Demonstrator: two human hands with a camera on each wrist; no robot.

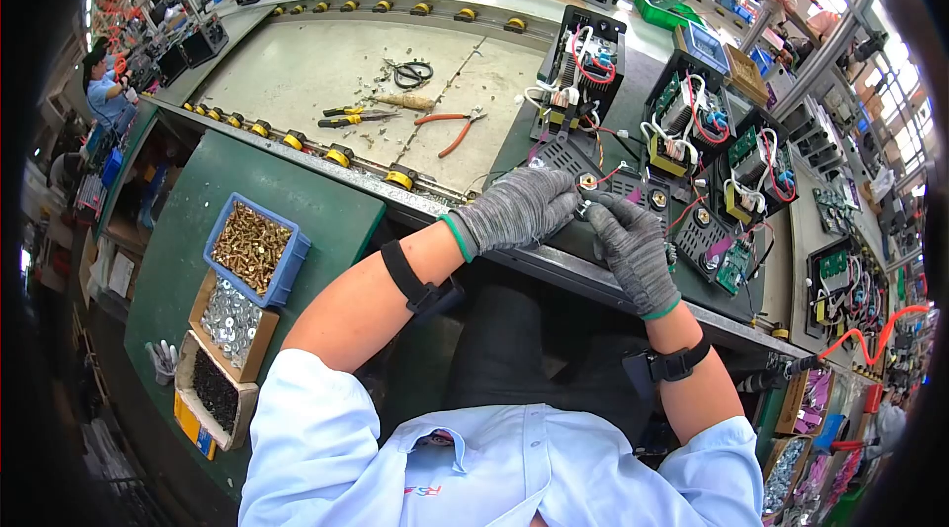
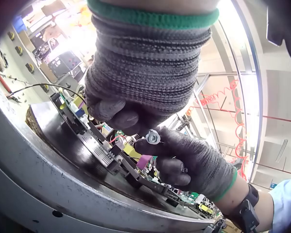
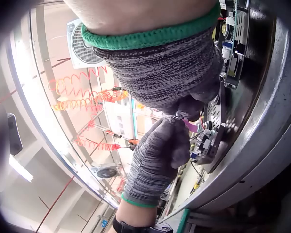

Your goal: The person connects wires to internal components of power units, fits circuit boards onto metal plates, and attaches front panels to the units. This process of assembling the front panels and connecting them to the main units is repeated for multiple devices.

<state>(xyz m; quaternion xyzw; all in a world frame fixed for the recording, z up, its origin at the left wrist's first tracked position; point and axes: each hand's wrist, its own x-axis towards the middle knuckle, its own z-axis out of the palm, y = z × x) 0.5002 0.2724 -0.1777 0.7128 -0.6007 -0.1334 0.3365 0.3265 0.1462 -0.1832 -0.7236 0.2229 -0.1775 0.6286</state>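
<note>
Both hands wear grey knit gloves with green cuffs and meet at the fingertips above the bench's front edge. A small silvery washer-like fastener [image 2: 153, 137] lies between them, its round face showing in the left wrist view. My right hand [image 1: 633, 255] pinches it between thumb and forefinger. From the other side, the curled fingers of my left hand [image 1: 521, 209] grip at the same piece [image 3: 178, 115], partly hiding it. Just beyond the fingertips, a black perforated metal chassis plate [image 1: 559, 156] carries a brass-coloured fitting [image 1: 588, 181] and loose wires.
Opened black units with circuit boards [image 1: 687, 112] stand behind the hands. Red-handled pliers [image 1: 455, 129], yellow-black pliers [image 1: 354, 117] and scissors [image 1: 410, 73] lie on the pale conveyor surface. To the left, a blue bin of brass fasteners [image 1: 255, 245] sits beside a box of washers [image 1: 229, 321].
</note>
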